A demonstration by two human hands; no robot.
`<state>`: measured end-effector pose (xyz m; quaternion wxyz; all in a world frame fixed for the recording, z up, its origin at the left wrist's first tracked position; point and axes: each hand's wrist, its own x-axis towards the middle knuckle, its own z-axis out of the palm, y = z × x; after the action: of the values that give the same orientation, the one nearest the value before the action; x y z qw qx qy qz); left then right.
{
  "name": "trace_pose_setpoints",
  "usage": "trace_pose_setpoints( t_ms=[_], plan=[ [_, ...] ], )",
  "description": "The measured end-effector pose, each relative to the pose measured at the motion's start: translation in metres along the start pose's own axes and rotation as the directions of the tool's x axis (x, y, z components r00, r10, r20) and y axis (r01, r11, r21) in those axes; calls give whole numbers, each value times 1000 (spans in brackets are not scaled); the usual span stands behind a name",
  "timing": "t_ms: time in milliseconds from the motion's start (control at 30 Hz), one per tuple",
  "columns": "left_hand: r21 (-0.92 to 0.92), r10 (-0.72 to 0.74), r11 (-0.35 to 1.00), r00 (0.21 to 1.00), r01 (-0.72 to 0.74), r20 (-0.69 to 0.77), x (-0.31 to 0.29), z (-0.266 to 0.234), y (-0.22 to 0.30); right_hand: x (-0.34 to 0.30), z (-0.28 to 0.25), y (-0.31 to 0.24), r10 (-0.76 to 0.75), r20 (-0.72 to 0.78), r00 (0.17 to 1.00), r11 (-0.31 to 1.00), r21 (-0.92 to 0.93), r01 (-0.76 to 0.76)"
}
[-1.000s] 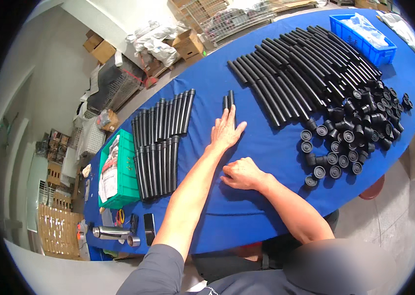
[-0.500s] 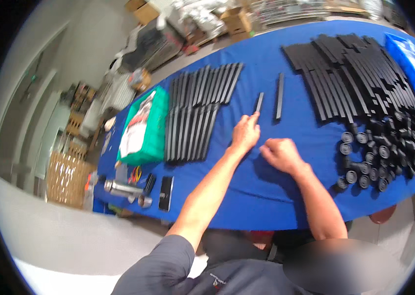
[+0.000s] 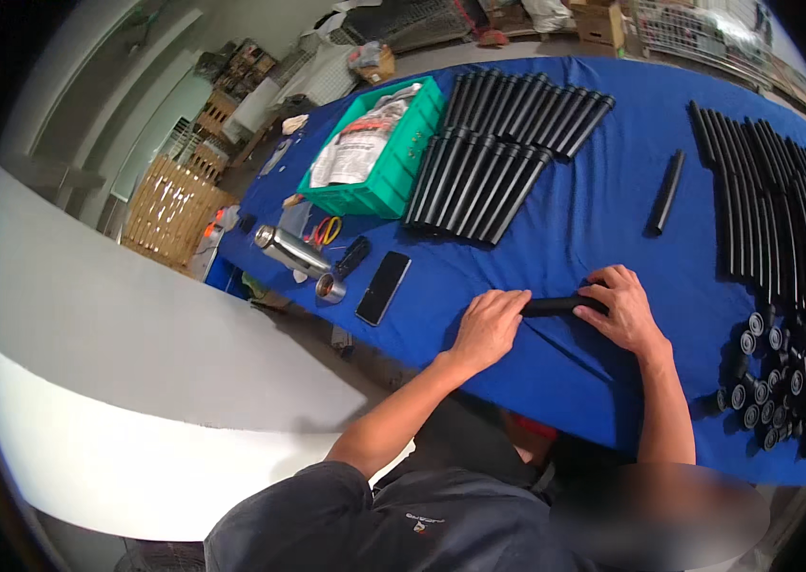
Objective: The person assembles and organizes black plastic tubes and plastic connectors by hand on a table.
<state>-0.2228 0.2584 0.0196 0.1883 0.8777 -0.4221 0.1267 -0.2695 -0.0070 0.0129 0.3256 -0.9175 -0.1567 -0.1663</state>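
Observation:
A short black tube (image 3: 551,307) lies level between my two hands, near the table's front edge. My left hand (image 3: 491,329) is closed around its left end. My right hand (image 3: 622,310) grips the right end with curled fingers, which hide whatever is at that tip. Another black tube (image 3: 668,193) lies alone beyond my right hand. To the far left, capped black tubes (image 3: 479,186) are laid side by side in two rows. At the right are a large batch of black tubes (image 3: 742,205) and a heap of black fittings with round ends (image 3: 751,417).
A blue cloth (image 3: 603,210) covers the table. On its left stand a green crate (image 3: 386,178) with printed paper inside, a steel flask (image 3: 293,252), a metal cup (image 3: 330,288), a phone (image 3: 384,288) and scissors with coloured handles (image 3: 327,231). A pale wall runs along the left.
My left hand has drawn back toward me with the tube, now turned crosswise. My right hand has come onto its other end. The view has swung left.

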Motion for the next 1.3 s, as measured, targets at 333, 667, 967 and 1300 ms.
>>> trace_pose_setpoints(
  t_ms=[333, 667, 967, 1300],
  plan=[
    [26, -2, 1000, 999, 3, -33, -1, 6, 0, 2, -4, -4, 52, 33, 998, 999, 10, -53],
    [13, -24, 1000, 999, 24, 36, 2, 2, 1, 1, -4, -3, 59, 40, 997, 998, 3, -59],
    [-49, -243, 968, 879, 245, -410, -39, -72, -66, -1, -6, -4, 57, 33, 998, 998, -12, -56],
    [-437, -808, 541, 299, 719, -508, -162, -103, -242, 1, -3, -7, 15, 19, 1000, 998, -55, -14]
  ],
)
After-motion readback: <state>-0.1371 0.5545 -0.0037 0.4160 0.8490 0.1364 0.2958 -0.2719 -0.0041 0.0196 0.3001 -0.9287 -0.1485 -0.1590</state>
